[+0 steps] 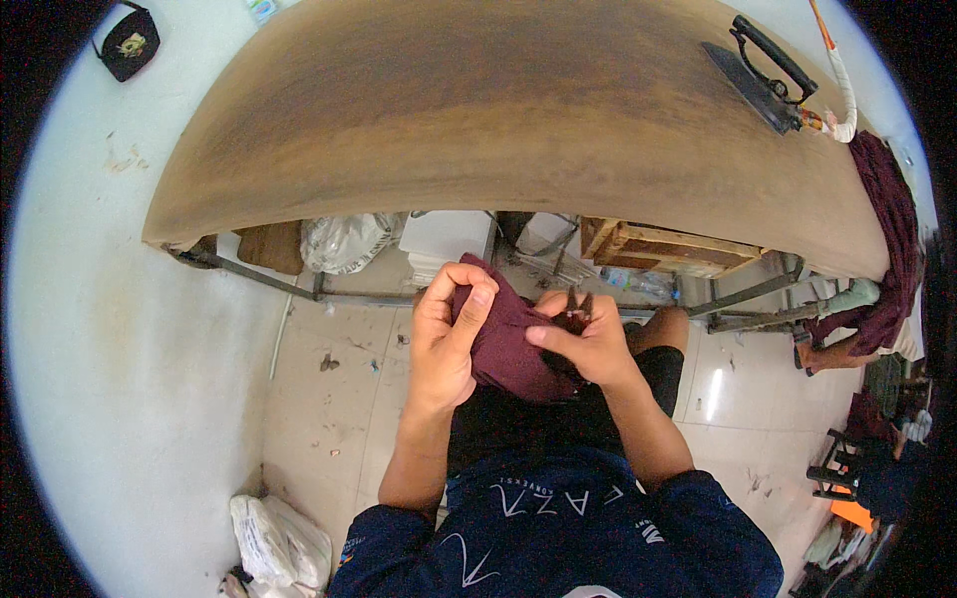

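Observation:
My left hand (449,339) pinches the upper left edge of a maroon cloth (508,359) held over my lap, its thumb and fingertips pressed together at the fold. My right hand (588,339) grips the right part of the same cloth with its thumb on the front, and also holds small dark thread snips (580,307) whose two points stick up between its fingers. The rest of the snips is hidden by fingers and cloth.
An ironing table (419,120) spans the top, with an iron (763,80) and maroon garments (882,199) at its right. Below are white stacks (444,239), plastic bags and a wooden crate. A person's bare leg (837,354) shows at right; white sacks (279,538) lie lower left.

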`<state>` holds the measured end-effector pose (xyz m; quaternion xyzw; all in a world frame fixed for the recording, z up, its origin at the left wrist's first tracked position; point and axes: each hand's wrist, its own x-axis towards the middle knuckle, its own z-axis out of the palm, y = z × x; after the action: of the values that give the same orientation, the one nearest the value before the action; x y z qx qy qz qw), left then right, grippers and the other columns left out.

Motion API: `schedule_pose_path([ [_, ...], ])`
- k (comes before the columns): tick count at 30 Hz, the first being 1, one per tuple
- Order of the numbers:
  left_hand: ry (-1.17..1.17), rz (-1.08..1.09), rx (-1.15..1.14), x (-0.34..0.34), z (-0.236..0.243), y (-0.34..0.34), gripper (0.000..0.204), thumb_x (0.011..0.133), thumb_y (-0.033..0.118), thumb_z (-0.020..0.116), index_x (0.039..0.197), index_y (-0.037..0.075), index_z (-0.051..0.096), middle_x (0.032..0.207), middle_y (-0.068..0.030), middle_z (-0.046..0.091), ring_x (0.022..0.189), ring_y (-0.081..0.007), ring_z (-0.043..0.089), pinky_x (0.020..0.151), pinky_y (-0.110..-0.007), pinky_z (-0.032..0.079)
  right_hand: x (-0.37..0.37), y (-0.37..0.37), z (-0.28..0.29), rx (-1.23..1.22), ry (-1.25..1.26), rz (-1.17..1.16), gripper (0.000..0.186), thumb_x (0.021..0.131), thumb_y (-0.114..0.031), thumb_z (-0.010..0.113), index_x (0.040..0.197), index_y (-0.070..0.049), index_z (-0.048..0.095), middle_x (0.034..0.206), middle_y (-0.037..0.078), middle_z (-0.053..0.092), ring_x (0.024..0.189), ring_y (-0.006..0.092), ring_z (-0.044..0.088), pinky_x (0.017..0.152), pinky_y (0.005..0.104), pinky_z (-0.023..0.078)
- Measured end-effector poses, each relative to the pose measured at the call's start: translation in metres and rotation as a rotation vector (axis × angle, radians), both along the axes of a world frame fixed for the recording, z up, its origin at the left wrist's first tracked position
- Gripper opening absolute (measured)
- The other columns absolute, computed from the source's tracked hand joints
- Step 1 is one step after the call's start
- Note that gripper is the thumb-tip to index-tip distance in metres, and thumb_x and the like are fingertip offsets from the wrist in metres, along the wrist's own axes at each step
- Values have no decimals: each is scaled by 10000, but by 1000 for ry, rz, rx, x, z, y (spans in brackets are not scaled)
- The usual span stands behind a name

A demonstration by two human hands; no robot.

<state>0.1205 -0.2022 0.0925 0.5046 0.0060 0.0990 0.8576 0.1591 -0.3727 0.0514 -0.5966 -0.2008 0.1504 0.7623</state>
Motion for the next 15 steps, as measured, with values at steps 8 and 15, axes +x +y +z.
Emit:
schedule_pose_path([
  [8, -287, 86, 567, -4, 1, 8, 221, 770, -10, 709, 973, 25, 628, 1052, -71, 543, 992, -161, 534, 883, -280, 421, -7, 1, 18, 388, 387, 5, 131, 836, -55, 710, 954, -5, 688, 898, 59, 695, 788, 138, 648, 737, 300, 527],
  [15, -244, 245, 830, -8, 5, -1, 247, 672, 62, 828, 895, 64, 721, 1060, -101, 590, 1017, -187, 552, 824, -308, 468, -14, 4, 21, 495, 556, 24, 155, 862, -68, 687, 1004, -10, 673, 927, 79, 704, 790, 148, 667, 737, 309, 550],
])
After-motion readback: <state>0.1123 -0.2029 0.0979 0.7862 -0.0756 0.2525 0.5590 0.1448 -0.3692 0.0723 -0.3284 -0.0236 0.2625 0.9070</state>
